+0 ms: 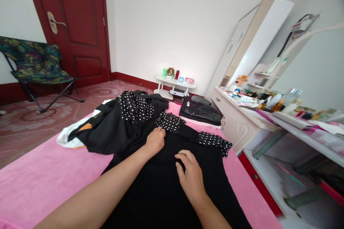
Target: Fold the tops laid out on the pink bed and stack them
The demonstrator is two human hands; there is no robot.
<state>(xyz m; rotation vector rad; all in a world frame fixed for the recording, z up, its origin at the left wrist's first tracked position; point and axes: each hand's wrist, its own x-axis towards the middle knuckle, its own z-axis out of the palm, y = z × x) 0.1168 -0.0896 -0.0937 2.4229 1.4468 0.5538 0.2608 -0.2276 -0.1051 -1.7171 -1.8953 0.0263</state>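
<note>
A black garment (pixel 161 186) with white-dotted trim (pixel 169 122) lies spread on a pink bed cover (pixel 61 179), running toward me. My left hand (pixel 156 140) is on its upper part, just below the trim, with the fingers curled and closed on the cloth. Lower and to the right, my right hand (pixel 189 171) rests over the black fabric with its fingers bent and the thumb apart. Left of my left hand is a loose heap of dark clothes (pixel 107 136), a dotted piece (pixel 135 107) on top. The far right corner bears a folded black stack (pixel 200 111).
A dressing table (pixel 233 114) crowded with bottles stands along the bed's right side. Beyond the bed's far end is a low white table (pixel 177 83) with small ornaments. To the left are a folding chair (pixel 40 64) and a red door (pixel 80 18).
</note>
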